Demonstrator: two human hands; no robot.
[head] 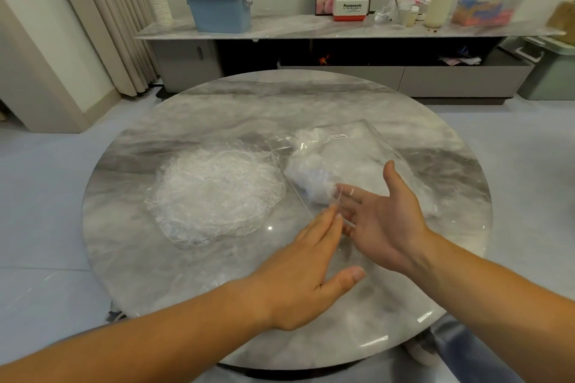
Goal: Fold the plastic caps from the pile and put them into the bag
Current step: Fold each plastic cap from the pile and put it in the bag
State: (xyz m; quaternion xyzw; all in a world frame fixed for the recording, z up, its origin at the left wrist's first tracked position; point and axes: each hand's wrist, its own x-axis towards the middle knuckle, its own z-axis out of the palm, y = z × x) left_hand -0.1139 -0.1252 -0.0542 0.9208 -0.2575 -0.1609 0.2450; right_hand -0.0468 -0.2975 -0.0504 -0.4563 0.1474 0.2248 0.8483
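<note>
Head view: left hand (298,277) is flat with fingers (323,227) straight and thumb spread, gripping nothing. Its tips are close to the right hand (385,221) fingers (348,199) at the near edge of the clear bag (357,158). Right palm is turned inward with fingers straight; clear film lies across them, no pinch visible. The bag, white plastic inside, sits just beyond the right fingers on the marble surface (280,96). The pile of caps (217,190) lies left of all fingers, apart from them.

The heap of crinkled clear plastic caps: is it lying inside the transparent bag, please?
No, the heap of crinkled clear caps lies on the marble table, beside the transparent bag.
</note>
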